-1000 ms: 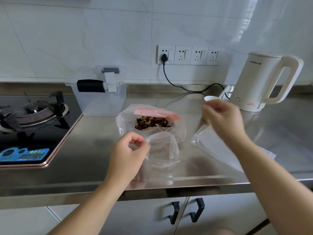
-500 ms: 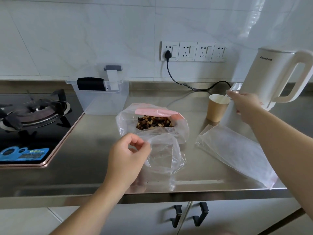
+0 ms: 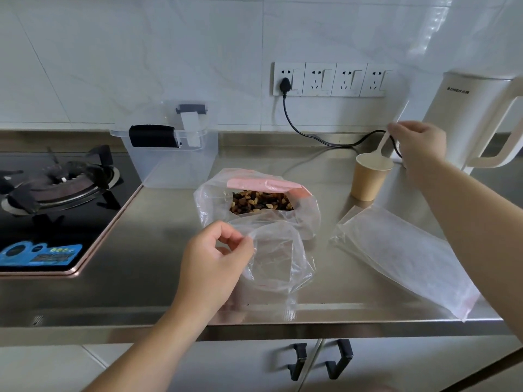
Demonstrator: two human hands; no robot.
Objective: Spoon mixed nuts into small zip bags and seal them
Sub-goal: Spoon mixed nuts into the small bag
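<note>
While the left hand (image 3: 210,263) still pinches the small zip bag (image 3: 278,256) open, the right hand (image 3: 418,144) now pinches the spoon (image 3: 380,148), lifting it from the paper cup (image 3: 368,182).

Large clear bag (image 3: 256,203), pink-edged mouth rolled open, standing mid-counter and holding mixed nuts (image 3: 261,202), brown and dark, visible through the opening. Small clear zip bag (image 3: 278,258), empty and crumpled, mouth held open, just in front of the large bag. White plastic spoon (image 3: 380,149), tilted, bowl end at the rim of a brown paper cup (image 3: 368,181); flat stack of clear zip bags (image 3: 407,256) lying to the right.
</note>
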